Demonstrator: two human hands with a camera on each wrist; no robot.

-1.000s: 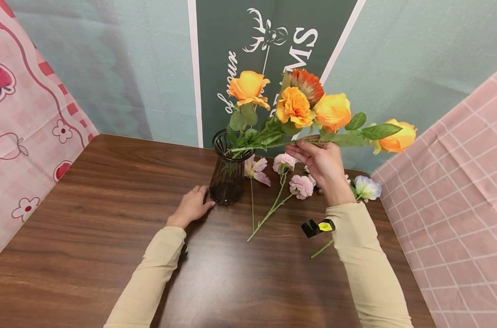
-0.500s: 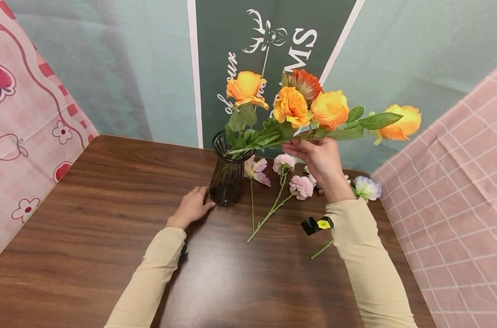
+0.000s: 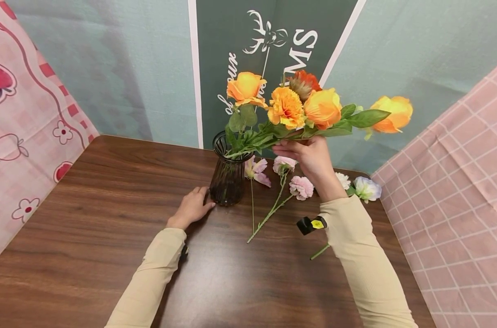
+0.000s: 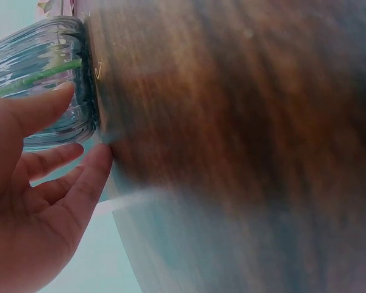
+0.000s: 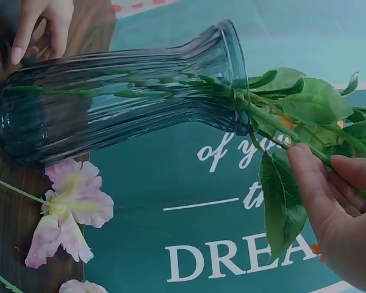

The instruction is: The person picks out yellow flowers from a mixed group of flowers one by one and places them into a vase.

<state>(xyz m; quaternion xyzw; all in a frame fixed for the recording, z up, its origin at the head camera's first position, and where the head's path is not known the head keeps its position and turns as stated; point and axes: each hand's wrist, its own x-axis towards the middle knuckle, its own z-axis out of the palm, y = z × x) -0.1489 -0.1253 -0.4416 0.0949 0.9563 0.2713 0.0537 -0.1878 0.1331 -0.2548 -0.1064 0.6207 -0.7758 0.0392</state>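
Note:
A dark ribbed glass vase (image 3: 227, 184) stands upright, holding several flowers: an orange rose (image 3: 247, 88), an orange carnation (image 3: 286, 109) and a red flower (image 3: 304, 81) show above it. My right hand (image 3: 311, 157) pinches a green stem between thumb and fingers, just right of the rim. That stem slants down left to the vase mouth, and an orange-yellow rose (image 3: 391, 114) extends right beyond my hand. In the right wrist view, leaves (image 5: 317, 101) crowd near the fingers. My left hand (image 3: 192, 207) rests on the table with relaxed fingers beside the vase base.
Right of the vase lie a pink-lilac flower (image 3: 256, 171), a stem with pink carnations (image 3: 301, 187), a white flower (image 3: 342, 181) and a pale blue flower (image 3: 367, 188). Cloth backdrops stand behind and at both sides of the wooden table (image 3: 109, 218).
My right hand has moved left toward the vase with the stem, and the held stem now tilts more steeply into the mouth. My left hand has stayed put.

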